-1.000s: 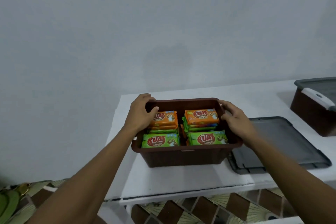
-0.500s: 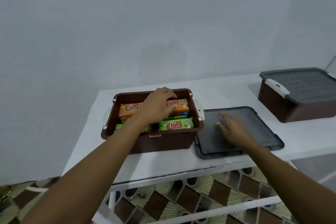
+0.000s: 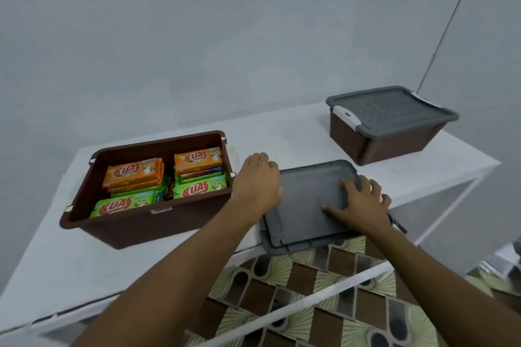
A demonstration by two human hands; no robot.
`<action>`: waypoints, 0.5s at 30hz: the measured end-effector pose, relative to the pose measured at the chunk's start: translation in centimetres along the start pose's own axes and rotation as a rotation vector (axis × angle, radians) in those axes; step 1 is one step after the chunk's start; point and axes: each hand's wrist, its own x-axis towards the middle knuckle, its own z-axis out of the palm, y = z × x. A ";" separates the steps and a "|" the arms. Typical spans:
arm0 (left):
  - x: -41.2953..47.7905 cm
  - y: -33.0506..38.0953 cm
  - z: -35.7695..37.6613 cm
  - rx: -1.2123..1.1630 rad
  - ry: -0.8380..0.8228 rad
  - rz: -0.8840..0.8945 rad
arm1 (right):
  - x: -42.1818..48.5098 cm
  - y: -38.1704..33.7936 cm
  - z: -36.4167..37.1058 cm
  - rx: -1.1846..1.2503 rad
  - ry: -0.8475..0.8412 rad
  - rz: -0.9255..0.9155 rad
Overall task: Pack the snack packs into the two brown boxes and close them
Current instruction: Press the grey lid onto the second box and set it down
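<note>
An open brown box (image 3: 141,227) stands on the left of the white table (image 3: 70,262), filled with orange and green snack packs (image 3: 132,173). Its grey lid (image 3: 307,200) lies flat to the right of it, overhanging the table's front edge. My left hand (image 3: 258,182) grips the lid's left edge near the far corner, thumb on top. My right hand (image 3: 361,201) rests spread on the lid's right side, fingertips reaching its right edge. A second brown box (image 3: 380,145) stands at the back right, closed with a grey lid and white latches.
A grey wall rises right behind the table. Below the front edge, a white rail (image 3: 310,287) of the frame crosses over a brown and green patterned floor (image 3: 282,318). The table's right end drops off just past the closed box.
My left hand left the packs in the open box and moved right onto the lid's left edge. My right hand slid to the lid's right side. The view shifted right.
</note>
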 end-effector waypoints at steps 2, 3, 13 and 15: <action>-0.3 1.5 0.6 -0.005 -0.145 -0.076 | 0.3 0.8 -0.2 0.062 -0.059 0.067; -0.6 2.4 1.1 -0.036 -0.238 -0.128 | 0.4 1.1 -0.3 0.083 -0.082 0.081; -0.7 3.5 1.3 -0.372 -0.206 -0.315 | 1.6 0.9 -2.6 0.533 0.001 0.154; -0.4 3.9 -0.4 -0.397 -0.130 -0.301 | 1.4 0.4 -3.4 0.676 0.075 0.167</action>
